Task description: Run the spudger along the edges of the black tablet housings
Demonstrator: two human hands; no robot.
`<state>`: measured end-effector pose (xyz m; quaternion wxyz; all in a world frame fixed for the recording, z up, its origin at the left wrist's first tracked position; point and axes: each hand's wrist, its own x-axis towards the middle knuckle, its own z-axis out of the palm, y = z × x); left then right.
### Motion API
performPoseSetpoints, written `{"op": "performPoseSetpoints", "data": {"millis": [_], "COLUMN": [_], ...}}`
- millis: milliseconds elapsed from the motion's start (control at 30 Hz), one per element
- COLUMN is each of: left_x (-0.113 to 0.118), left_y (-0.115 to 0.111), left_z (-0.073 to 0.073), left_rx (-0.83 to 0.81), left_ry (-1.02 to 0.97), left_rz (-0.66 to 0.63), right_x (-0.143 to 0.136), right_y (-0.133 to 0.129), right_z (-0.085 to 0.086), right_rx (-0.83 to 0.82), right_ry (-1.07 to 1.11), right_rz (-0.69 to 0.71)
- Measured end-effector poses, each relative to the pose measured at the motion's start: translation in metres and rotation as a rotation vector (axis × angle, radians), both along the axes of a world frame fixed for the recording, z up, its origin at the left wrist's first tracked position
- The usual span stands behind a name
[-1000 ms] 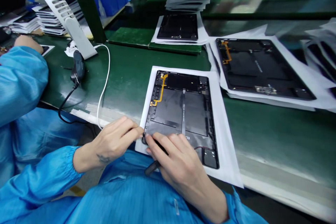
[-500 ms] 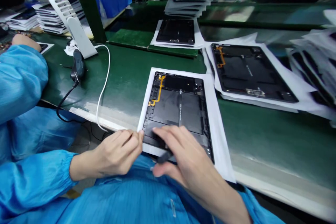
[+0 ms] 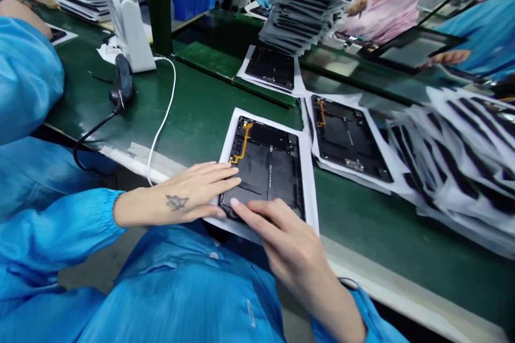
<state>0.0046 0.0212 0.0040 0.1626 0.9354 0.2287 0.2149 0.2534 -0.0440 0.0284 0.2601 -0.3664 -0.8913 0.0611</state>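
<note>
A black tablet back housing (image 3: 257,166) lies on a white sheet (image 3: 311,198) at the bench's front edge. An orange flex cable (image 3: 243,144) runs along its upper left side. My left hand (image 3: 193,190) lies flat across the housing's left edge, fingers stretched out and together, holding nothing. My right hand (image 3: 285,230) is over the housing's lower part. Its index fingertip touches the lower left area, close to my left thumb; its other fingers are curled. The right thumb, and whatever those fingers may hold, are hidden.
A second housing (image 3: 350,139) lies on sheets to the right, beside a leaning stack of interleaved housings (image 3: 462,166). Behind stands a tall stack (image 3: 306,8). At left are a white stand (image 3: 134,27), a black corded device (image 3: 122,83), a white cable (image 3: 171,96) and a co-worker's sleeve (image 3: 28,75).
My left hand has gone from a pinch at the sheet's left edge to lying flat over the housing. A dark piece seen in my right hand is now out of sight. The view has shifted.
</note>
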Motion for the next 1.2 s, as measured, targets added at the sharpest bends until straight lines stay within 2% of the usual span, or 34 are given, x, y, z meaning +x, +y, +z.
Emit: {"op": "performPoseSetpoints", "data": {"millis": [133,267,700,900,1200], "left_x": [0.001,0.002,0.005,0.007,0.008], "left_y": [0.0,0.0,0.003,0.002,0.002], "left_z": [0.0,-0.001,-0.004,-0.007,-0.007], "left_rx": [-0.063,-0.104,-0.112,-0.089,-0.072], "left_ry": [-0.017,-0.034,-0.067,-0.062,-0.047], "left_rz": [-0.006,-0.016,-0.015,-0.006,0.003], "right_x": [-0.006,-0.005,-0.001,-0.005,-0.004], "right_y": [0.001,0.005,0.009,0.01,0.012], "right_z": [-0.012,-0.019,-0.016,-0.009,-0.011], "right_rx": [0.111,0.094,0.07,0.058,0.112], "right_ry": [0.027,-0.068,-0.161,-0.239,-0.217], "right_rz": [0.007,-0.044,0.009,0.002,0.033]}}
